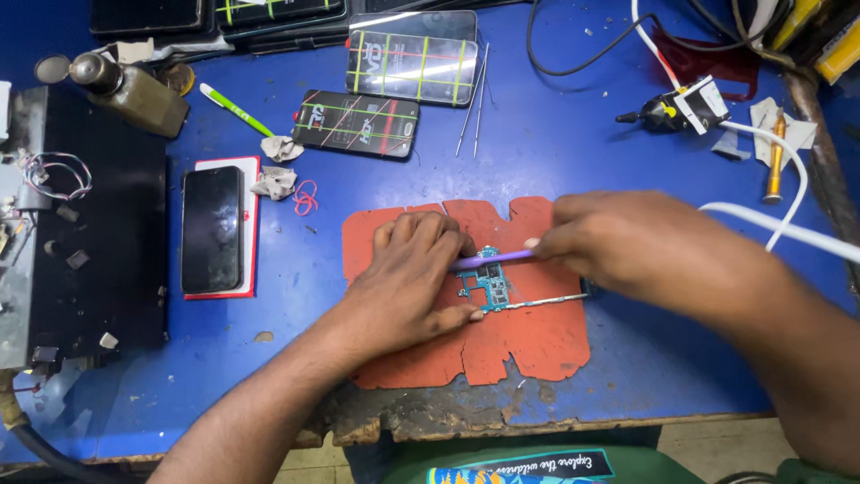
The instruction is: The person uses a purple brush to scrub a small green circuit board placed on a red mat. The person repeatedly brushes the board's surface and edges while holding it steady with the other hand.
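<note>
Teal circuit board [490, 285] on orange mat [537, 345], btwn both hands; left hand [417, 282] presses it flat, right hand [618, 242] pinches purple tool [491, 259] over it

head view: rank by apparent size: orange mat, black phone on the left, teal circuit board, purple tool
1. orange mat
2. black phone
3. and 4. unsure: teal circuit board and purple tool are both partly hidden by the left hand and right hand.
</note>
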